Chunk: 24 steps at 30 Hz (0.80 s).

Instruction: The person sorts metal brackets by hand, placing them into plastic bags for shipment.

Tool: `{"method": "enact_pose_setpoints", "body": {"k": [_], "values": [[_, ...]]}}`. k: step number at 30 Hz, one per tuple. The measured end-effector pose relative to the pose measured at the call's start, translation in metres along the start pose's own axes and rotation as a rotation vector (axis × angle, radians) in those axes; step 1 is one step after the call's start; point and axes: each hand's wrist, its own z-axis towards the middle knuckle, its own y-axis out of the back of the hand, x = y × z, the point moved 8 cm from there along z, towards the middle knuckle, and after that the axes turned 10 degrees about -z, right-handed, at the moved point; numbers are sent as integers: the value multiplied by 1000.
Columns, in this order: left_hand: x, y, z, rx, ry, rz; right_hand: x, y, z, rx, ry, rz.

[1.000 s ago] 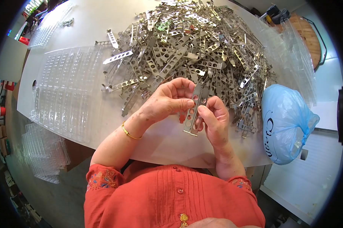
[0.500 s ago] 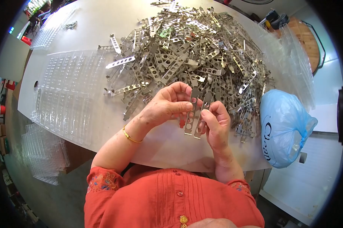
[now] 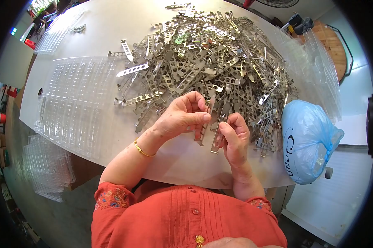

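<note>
My left hand [image 3: 184, 113] pinches a flat metal bracket [image 3: 201, 133] between thumb and fingers, its face turned partly sideways. Between the thumb and fingers of my right hand [image 3: 235, 134] is a second metal bracket [image 3: 220, 128] with round holes and a small bent tab at its lower end. The two brackets are a little apart, both roughly upright in view. Just beyond both hands a large heap of similar perforated brackets [image 3: 219, 53] covers the middle of the white table [image 3: 178, 167].
Clear plastic trays [image 3: 75, 95] lie left of the heap, with more trays [image 3: 52, 39] behind. Further trays [image 3: 314, 70] stand at the right. A tied blue plastic bag [image 3: 306, 140] sits at the table's right edge. Stacked trays [image 3: 48, 165] are below the left edge.
The bracket in my left hand has turned more edge-on and moved slightly left, so the gap between the two brackets is wider. The right bracket has shifted slightly down.
</note>
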Motion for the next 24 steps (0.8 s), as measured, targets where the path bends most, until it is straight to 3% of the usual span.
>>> {"method": "enact_pose_setpoints", "body": {"k": [9, 24], "values": [[-5, -4, -2, -89, -42, 99, -2, -3, -1, 20, 0, -5], [-1, -11, -3, 1, -32, 115, 0, -20, 4, 169, 4, -35]]}}
